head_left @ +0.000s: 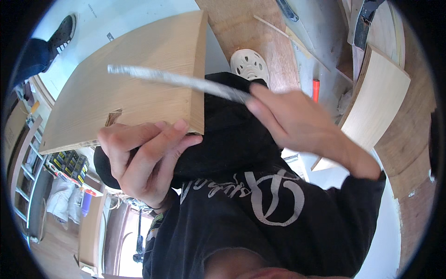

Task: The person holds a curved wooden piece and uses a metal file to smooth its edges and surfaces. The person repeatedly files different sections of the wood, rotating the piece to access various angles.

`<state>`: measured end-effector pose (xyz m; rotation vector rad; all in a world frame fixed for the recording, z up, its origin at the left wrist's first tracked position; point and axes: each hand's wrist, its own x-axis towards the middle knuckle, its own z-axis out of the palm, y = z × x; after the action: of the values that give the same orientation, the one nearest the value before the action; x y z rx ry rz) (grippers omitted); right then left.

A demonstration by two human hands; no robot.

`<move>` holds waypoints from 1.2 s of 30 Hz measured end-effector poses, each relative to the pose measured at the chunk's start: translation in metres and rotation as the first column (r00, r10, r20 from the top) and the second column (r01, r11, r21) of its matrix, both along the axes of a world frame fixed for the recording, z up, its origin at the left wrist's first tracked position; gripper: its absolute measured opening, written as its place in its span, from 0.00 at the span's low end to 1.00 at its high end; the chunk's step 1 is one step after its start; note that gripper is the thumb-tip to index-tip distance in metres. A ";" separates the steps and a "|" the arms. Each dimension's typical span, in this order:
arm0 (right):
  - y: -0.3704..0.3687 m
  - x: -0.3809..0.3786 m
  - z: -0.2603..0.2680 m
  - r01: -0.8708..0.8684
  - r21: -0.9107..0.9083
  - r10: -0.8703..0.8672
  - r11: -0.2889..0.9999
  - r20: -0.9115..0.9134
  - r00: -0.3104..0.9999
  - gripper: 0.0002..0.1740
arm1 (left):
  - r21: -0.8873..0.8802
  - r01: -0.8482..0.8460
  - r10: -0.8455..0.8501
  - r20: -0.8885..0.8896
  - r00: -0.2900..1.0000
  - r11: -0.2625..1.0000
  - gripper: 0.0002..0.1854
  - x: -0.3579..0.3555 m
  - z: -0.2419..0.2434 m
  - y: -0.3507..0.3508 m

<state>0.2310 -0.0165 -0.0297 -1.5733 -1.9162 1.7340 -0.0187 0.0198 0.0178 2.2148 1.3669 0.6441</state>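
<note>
A wood-grained panel (150, 52) is held tilted before me, its thick cut end facing right. Near its lower edge there is a small rough-edged notch (113, 117). My left hand (143, 157) pinches the panel's near corner between thumb and fingers. A long, thin grey strip (181, 81), probably a metal file, extends leftward from my right hand (296, 118). Both the strip and the right hand are motion-blurred. In the picture the strip crosses the panel's end and face; whether it touches the wood I cannot tell.
Right of me leans a pale wooden board (376, 101), with a red cylindrical object (315, 90) nearby. Thin wood strips (292, 41) and a utility knife (288, 10) lie beyond my white clog (249, 65). Another person's shoe (62, 36) is at upper left, above a ladder (29, 181).
</note>
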 end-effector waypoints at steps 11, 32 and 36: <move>0.015 -0.014 -0.016 0.055 0.134 -0.062 0.989 0.053 0.997 0.20 | -0.003 -0.022 0.022 -0.007 1.000 1.000 0.23 -0.001 0.001 -0.004; 0.015 -0.019 -0.025 0.136 -0.030 -0.132 0.990 0.098 0.986 0.19 | 0.012 0.007 -0.007 -0.027 1.000 1.000 0.21 0.000 0.004 -0.003; 0.000 -0.010 0.006 0.040 -0.066 -0.034 0.997 0.089 0.995 0.18 | -0.003 -0.016 0.017 0.009 1.000 1.000 0.22 -0.002 0.001 -0.005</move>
<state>0.2211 -0.0169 -0.0233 -1.7248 -1.8722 1.7614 -0.0204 0.0146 0.0188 2.1978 1.3820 0.6569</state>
